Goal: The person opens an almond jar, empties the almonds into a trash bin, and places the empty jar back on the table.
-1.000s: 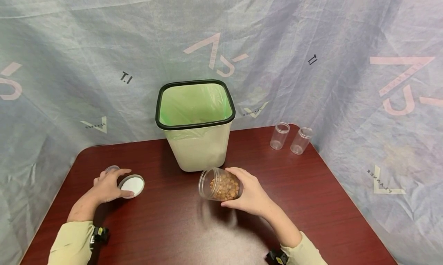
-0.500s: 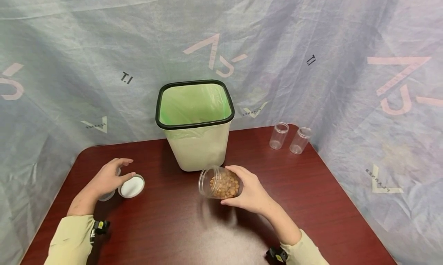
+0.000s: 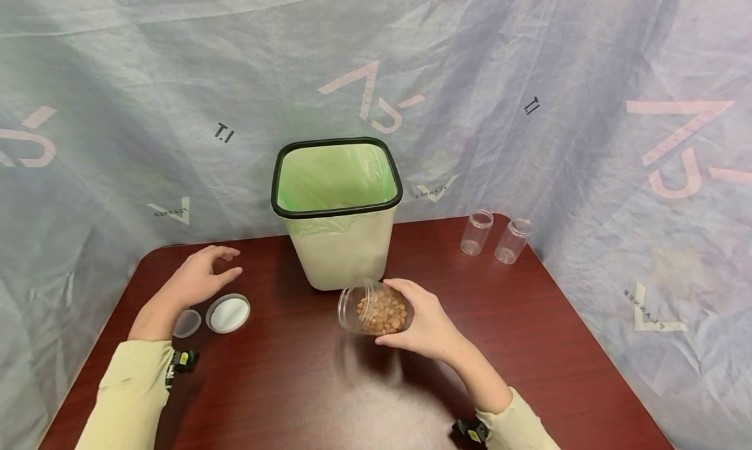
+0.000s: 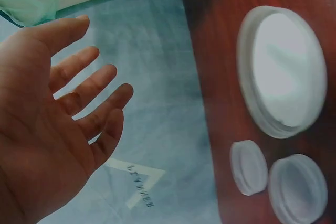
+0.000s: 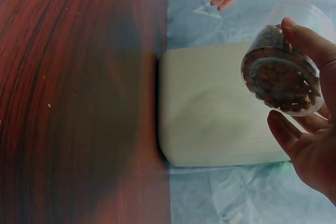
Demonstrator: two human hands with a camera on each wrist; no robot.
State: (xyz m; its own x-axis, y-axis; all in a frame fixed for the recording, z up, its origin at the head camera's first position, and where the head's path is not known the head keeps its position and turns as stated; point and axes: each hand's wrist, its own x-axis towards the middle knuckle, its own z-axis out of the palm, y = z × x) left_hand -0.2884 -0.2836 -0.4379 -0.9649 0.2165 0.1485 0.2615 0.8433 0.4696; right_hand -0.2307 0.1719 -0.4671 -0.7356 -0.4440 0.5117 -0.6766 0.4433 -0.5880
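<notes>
Lower left of the head view: left hand (image 3: 200,280) hovers above the table (image 3: 529,345), fingers spread and relaxed, gripping nothing (left wrist view confirms the bare palm). Just below it lie a small clear lid (image 3: 187,323) and a larger white lid (image 3: 228,313), side by side, flat on the wood; the left wrist view shows one more small lid (image 4: 248,167) beside them. Centre frame: cream bin (image 3: 337,215) with a green liner and black rim stands upright at the table's back edge. Right in front of it, the right hand (image 3: 425,322) is clamped round an open clear jar (image 3: 373,307) of brown pellets, tipped on its side, mouth facing left, held off the table. Upper right: two empty clear jars (image 3: 476,232) stand upright near the far corner.
</notes>
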